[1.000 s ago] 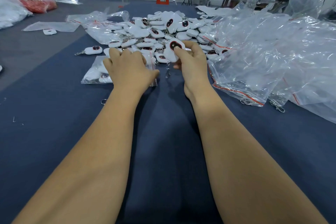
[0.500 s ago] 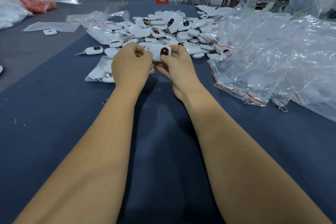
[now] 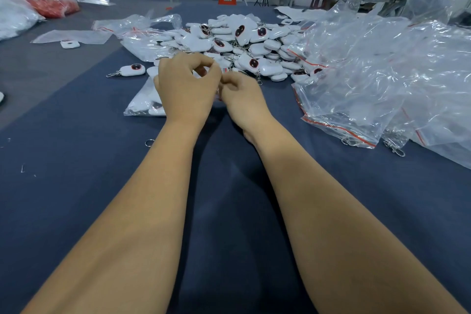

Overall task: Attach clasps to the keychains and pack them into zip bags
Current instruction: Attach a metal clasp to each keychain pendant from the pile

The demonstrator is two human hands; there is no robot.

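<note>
Working the step: the two hands meet just in front of the pile, so I judge a clasp is being fitted or a piece being readied for a bag; which of the two cannot be told
Loose keychain (image 3: 132,70): lies alone on the blue table cloth (image 3: 76,186) at the left, its clasp already on and pointing left; a good model for how a finished one should look
Filled zip bag (image 3: 145,103): flat on the cloth, partly under the left wrist, several white pieces inside; keep its mouth free so the next piece slides in without snagging
Split ring (image 3: 149,142): a stray ring just left of the left forearm; worth gathering before it is lost
Left hand (image 3: 187,89): fingers curled, thumb and forefinger closed in a pinch near the right hand; what they pinch is hidden, too small to make out
Right hand (image 3: 243,99): fingers curled inward toward the left hand, touching it; whether they hold a clasp or keychain I cannot tell
Advice for the grip: hold the ring steady with one hand and let the other do the turning, close to the cloth so a dropped part stays near
Keychain pile (image 3: 244,43): white pieces with dark red faces heaped just beyond the hands, some with metal clasps showing; draw from the near edge to avoid tangles
Empty zip bags (image 3: 382,71): a crumpled clear heap with red seals at the right, near the right hand
Loose clasps (image 3: 393,146): at the heap's near edge, within reach
</note>
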